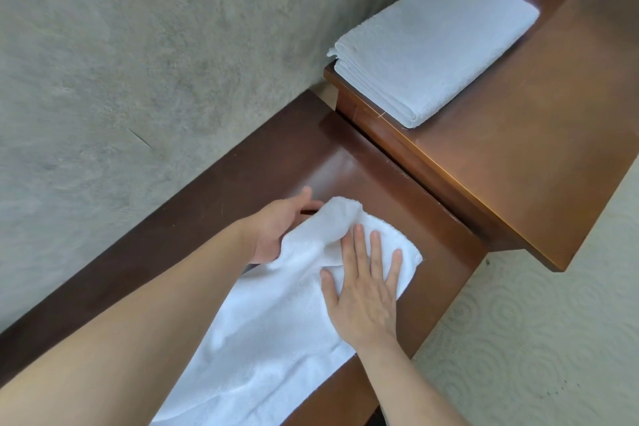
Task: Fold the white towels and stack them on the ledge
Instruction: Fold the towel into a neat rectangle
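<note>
A: What's at the left?

B: A grey plastered wall [138,62], then the left hand [276,228], fingers curled round the raised far end of a white towel [276,339].

A: And the towel itself?

B: It lies lengthwise along the dark wooden ledge [363,169]. The right hand [363,290] presses flat on it, fingers straight and spread.

A: Further right?

B: A folded towel stack [432,45] sits on the higher brown worktop [536,149], above patterned floor [536,339].

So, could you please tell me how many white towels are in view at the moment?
2 separate items: an unfolded towel on the lower ledge under both hands, and a folded stack on the upper ledge by the wall. That stack's layered edge may hide several towels.
</note>
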The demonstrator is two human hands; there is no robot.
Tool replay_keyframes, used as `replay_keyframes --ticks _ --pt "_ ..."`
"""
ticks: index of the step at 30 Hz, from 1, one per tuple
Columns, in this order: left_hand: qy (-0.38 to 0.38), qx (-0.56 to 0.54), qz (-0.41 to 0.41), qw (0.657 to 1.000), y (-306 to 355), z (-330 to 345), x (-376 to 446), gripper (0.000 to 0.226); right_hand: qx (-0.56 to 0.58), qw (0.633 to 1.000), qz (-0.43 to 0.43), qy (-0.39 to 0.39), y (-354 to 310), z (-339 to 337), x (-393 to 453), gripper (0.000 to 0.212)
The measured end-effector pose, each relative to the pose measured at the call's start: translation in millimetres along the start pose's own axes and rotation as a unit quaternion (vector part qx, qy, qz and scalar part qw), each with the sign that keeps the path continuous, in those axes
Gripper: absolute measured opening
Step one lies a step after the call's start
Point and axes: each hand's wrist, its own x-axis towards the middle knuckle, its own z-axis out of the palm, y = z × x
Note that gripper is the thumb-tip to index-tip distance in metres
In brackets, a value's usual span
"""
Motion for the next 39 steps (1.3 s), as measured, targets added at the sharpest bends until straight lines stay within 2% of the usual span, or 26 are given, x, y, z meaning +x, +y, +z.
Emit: replay_keyframes --ticks 1,3,5,7,9,12,15,18,20,22,24,27,29,33,35,39 --pt "-0.003 -0.013 -0.018 1.0 1 1 -2 0.042 -0.004 1.0 -0.002 -0.002 0 0 0 0.073" --pt "-0.03 0.074 -0.009 0.997 0 0 -3 0.031 -0.008 1.0 -0.008 -0.003 0 -1 0 0.071" --pt "-0.098 0.165 0.012 0.981 -3 3 -6 0.022 -0.011 1.0 -0.009 -0.004 -1 -2 0 0.07" --pt "-0.116 0.209 0.027 0.971 -7 8 -4 0.025 -0.013 1.0 -0.009 -0.008 -1 -2 0 0.069" --pt "-0.07 0.237 0.073 0.966 -10 12 0 0.028 -0.008 1.0 -0.011 -0.01 -1 -4 1 0.064" --pt "-0.017 0.234 0.144 0.961 -14 14 6 0.013 -0.003 1.0 -0.013 0.004 -1 -3 2 0.062" --pt "0.01 0.256 0.187 0.948 -9 8 7 0.023 -0.004 1.0 -0.011 0.014 0 0 2 0.067" --pt "0.004 0.235 0.208 0.95 0 -1 8 0.042 -0.006 1.0 -0.007 0.005 1 1 2 0.071" --pt "0.014 0.214 0.22 0.952 8 -9 11 0.045 -0.01 1.0 -0.002 0.005 1 2 2 0.073" --pt "0.059 0.242 0.246 0.937 19 -19 16 0.044 -0.01 1.0 0.0 0.007 1 3 3 0.075" --pt "0.107 0.345 0.273 0.892 32 -29 20 0.04 -0.013 1.0 0.002 0.011 2 5 3 0.075" --pt "0.186 0.528 0.287 0.778 50 -39 30 0.032 -0.016 1.0 0.0 0.009 3 7 3 0.076" --pt "0.233 0.572 0.314 0.721 53 -41 37 0.03 -0.02 1.0 0.001 0.006 3 7 4 0.076" --pt "0.248 0.613 0.452 0.598 44 -42 55 0.029 -0.026 1.0 0.002 0.004 0 4 4 0.075" --pt "0.268 0.603 0.486 0.572 43 -45 65 0.026 -0.024 1.0 0.003 0.004 0 3 4 0.075" --pt "0.273 0.604 0.495 0.562 48 -52 84 0.032 -0.022 1.0 0.008 0.006 -1 4 4 0.074"
